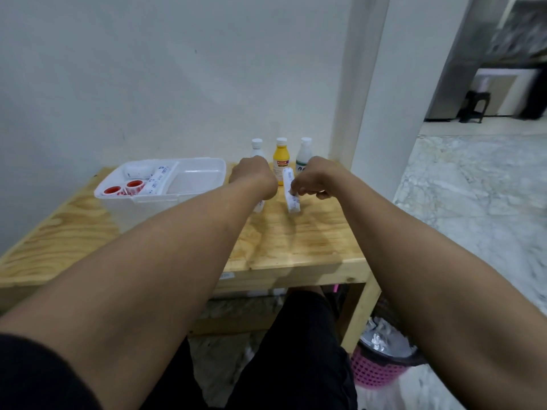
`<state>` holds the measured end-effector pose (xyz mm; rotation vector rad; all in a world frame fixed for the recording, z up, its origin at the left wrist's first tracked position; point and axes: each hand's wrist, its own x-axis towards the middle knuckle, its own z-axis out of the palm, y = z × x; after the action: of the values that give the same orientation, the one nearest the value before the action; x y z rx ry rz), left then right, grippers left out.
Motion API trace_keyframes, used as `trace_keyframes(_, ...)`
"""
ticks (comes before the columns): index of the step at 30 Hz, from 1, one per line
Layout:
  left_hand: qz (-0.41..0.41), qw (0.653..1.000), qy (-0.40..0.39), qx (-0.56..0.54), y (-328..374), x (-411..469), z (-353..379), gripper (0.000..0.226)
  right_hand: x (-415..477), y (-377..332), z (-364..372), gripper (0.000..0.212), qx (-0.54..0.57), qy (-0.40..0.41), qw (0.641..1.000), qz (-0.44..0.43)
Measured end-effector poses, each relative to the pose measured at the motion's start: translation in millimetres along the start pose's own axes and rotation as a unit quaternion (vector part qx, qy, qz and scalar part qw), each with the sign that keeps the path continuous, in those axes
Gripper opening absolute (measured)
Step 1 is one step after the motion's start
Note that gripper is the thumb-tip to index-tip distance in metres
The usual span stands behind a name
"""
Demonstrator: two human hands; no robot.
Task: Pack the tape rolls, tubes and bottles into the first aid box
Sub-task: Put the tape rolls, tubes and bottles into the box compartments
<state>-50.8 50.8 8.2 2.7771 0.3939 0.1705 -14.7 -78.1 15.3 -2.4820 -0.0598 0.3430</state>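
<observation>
Black sleeve [26, 377] at near-left corner, plain fabric w/ curved hem ending above the left forearm [148, 276]. The right forearm [429, 276] is bare up to frame edge. Both bare down to left hand [251, 173] & right hand [313, 179]. Black legwear [296, 350] near centre, matte, creased, same black as sleeve; shorts or trousers, can't tell.

Your box [207, 165] is plain white, and in it the tape rolls [112, 190] show red with white, next to white boxed tubes [158, 180] with dark print. On the pale, wavy-grained wood of the table [296, 238], the left tube [259, 206] and right tube [291, 202] are white too, the right one dark-lettered. The middle bottle [280, 164] is yellow with a white cap and red label, the left bottle [257, 145] white, the right bottle [305, 155] white with a dark green mark, and down low there's a pink basket [376, 372] on the grey-veined floor [473, 187].
</observation>
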Motion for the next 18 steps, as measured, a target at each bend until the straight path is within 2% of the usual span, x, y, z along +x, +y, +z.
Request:
trace_keyframes(4,-0.005,0.999,-0.001,-0.049,2.3,-5.7,-22.2,0.013,-14.4,-10.0,-12.6,0.019,0.01,0.051,0.999,-0.012)
trace_keyframes(7,-0.012,0.995,-0.004,-0.099,-2.5,-7.8,-44.9,0.016,-23.3,-24.4,-19.2,0.04,0.02,0.08,0.996,-0.028)
trace_keyframes(8,-0.013,0.993,-0.003,-0.115,-5.5,-8.2,-53.3,0.012,-25.3,-30.0,-21.0,0.035,0.022,0.084,0.996,-0.034)
trace_keyframes(10,-0.018,0.99,0.005,-0.141,-13.7,-9.1,-69.9,0.006,-31.2,-40.9,-23.6,0.013,0.02,0.093,0.994,-0.047)
trace_keyframes(14,-0.035,0.98,0.02,-0.197,-38.2,-8.7,-96.3,0.012,-41.9,-67.3,-21.0,0.011,0.036,0.107,0.991,-0.077)
trace_keyframes(18,-0.042,0.963,0.007,-0.266,-62.8,-9.2,-116.1,0.019,-44.6,-93.4,-13.4,0.024,0.072,0.109,0.985,-0.113)
